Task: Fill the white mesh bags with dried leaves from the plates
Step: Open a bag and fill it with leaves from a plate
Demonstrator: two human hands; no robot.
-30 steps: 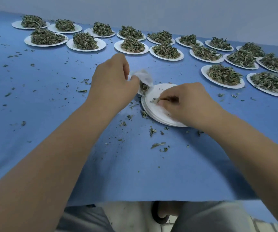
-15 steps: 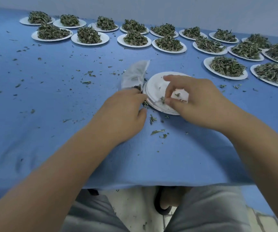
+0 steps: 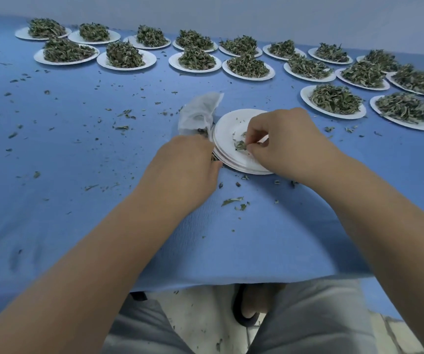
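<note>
A white mesh bag [image 3: 200,112] stands upright at the left edge of a stack of nearly bare white plates [image 3: 227,126] in the middle of the blue table. My left hand [image 3: 184,169] holds the bag at its lower end, where dark leaves show inside; the fingers are hidden under the hand. My right hand [image 3: 286,141] hovers over the plates and pinches a few dried leaves [image 3: 240,145] between thumb and fingers. Only crumbs lie on the top plate.
Several white plates heaped with dried leaves line the far side, from the left plate [image 3: 66,53] to the right ones [image 3: 333,102]. Leaf crumbs [image 3: 232,201] are scattered over the blue cloth [image 3: 78,154]. The table's near edge hangs above my lap.
My right hand has shifted over the top plate and gathered a pinch of leaves. My left hand stays low beside the plates with the bag. The view has tilted slightly.
</note>
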